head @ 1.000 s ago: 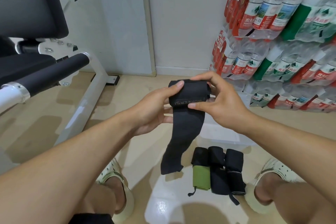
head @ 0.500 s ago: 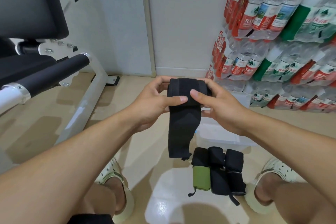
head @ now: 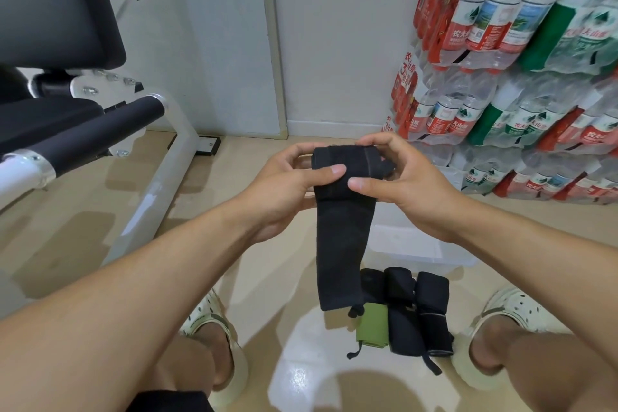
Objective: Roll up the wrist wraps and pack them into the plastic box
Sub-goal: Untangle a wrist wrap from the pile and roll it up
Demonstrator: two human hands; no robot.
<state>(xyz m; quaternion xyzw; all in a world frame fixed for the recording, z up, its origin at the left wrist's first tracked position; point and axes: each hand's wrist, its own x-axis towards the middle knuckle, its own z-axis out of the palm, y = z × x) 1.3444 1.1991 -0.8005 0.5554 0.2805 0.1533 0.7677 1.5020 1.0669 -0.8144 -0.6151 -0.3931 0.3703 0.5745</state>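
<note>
A black wrist wrap (head: 341, 244) is held up in front of me, its top end rolled into a thick coil and its loose tail hanging straight down. My left hand (head: 287, 187) grips the coil's left side, thumb across the front. My right hand (head: 398, 181) pinches the coil's right side. Below on the floor lie three more wraps side by side: a green and black one (head: 373, 328), a black one (head: 403, 321) and another black one (head: 433, 314). The clear plastic box (head: 418, 244) sits just behind them, partly hidden by the hanging wrap.
A weight bench (head: 83, 130) with a white frame and black pads fills the left. Shrink-wrapped packs of water bottles (head: 521, 84) are stacked against the wall on the right. My feet in pale clogs (head: 495, 314) flank the wraps on the shiny tan floor.
The coil has been turned further between both hands, and the hanging tail has swung from a leftward slant to straight down in front of the wraps on the floor.
</note>
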